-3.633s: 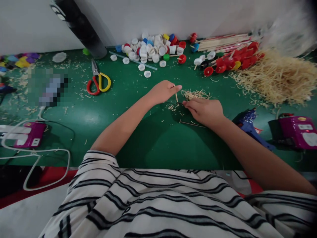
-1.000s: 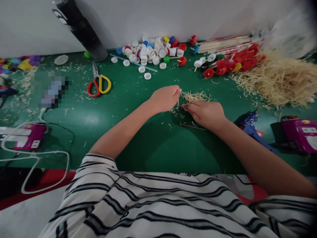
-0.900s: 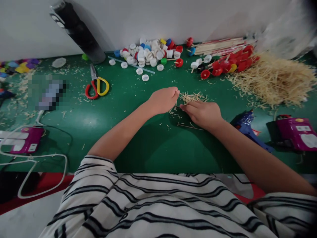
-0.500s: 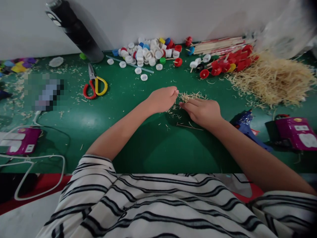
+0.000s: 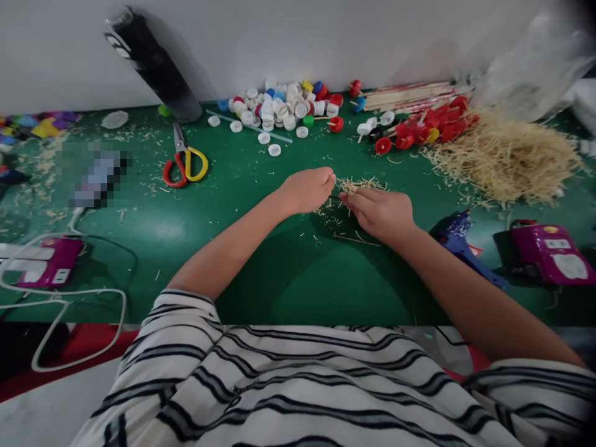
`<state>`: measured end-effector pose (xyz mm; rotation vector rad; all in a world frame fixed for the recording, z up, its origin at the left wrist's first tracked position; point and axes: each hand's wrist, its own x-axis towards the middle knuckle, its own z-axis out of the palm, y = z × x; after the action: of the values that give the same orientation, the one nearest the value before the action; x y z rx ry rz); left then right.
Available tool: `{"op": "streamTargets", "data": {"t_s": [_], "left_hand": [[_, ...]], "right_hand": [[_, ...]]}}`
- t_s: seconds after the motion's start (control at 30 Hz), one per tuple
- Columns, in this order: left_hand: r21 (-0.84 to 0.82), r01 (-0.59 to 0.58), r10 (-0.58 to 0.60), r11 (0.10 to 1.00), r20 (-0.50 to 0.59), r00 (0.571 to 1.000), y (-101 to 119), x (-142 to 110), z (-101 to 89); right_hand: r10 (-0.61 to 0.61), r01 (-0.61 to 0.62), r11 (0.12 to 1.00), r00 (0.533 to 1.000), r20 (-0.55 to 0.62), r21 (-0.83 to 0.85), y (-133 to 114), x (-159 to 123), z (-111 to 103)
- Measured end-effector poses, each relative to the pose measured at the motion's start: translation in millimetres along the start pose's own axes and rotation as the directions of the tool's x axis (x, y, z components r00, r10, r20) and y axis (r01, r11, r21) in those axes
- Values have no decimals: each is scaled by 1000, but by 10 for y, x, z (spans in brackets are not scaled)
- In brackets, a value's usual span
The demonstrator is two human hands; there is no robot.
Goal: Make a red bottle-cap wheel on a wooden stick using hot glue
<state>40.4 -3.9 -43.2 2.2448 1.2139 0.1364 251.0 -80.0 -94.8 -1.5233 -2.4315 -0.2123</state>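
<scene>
Near: slender rod [image 5: 356,239] crosswise on worktop [image 5: 279,273], right hand [image 5: 384,211] nearer | right hand: pinched on dark sliver [image 5: 334,197], its long axis roughly sideways, tip toward left hand [image 5: 310,189] | left: curled closed, contents hidden | sliver between hands | beyond: pale shavings [image 5: 361,184], then bottle caps [image 5: 284,107]

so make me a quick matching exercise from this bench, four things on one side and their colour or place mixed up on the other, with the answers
Things
1. Scissors
2. Bottle
3. Glue gun
4. Large pile of strands

Colour or place
a. Pale straw colour, tangled
b. Blue, on the right hand's outer side
c. One red handle, one yellow
d. Black and grey, by the wall

Right pairs: 1-c, 2-d, 3-b, 4-a
</scene>
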Motion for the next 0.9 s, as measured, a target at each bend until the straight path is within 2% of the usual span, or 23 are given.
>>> {"op": "streamTargets", "data": {"t_s": [0.07, 0.27, 0.4, 0.53, 0.67, 0.9], "left_hand": [[-16, 3, -4, 1000, -14, 1000, -3, 9, 10], [-37, -12, 12, 999, -1, 1000, 55, -24, -8], [-42, -5, 5, 999, -6, 1000, 54, -38, -14], [-23, 0, -1, 1000, -17, 1000, 43, -35, -7], [-23, -12, 11, 1000, -29, 1000, 38, -45, -22], [-149, -53, 35, 987, -120, 992, -6, -103, -146]], "right_hand": [[24, -24, 1000, 1000, -5, 10, -16, 17, -4], [29, -34, 998, 995, 101, 49, -30, 1, 12], [25, -31, 998, 993, 114, 48, 2, 1, -18], [24, -31, 996, 996, 84, 82, 46, -12, -58], [114, -113, 986, 994, -1, 124, 76, -41, -100], [195, -188, 970, 980, -34, 153, 50, -31, -146]]}}
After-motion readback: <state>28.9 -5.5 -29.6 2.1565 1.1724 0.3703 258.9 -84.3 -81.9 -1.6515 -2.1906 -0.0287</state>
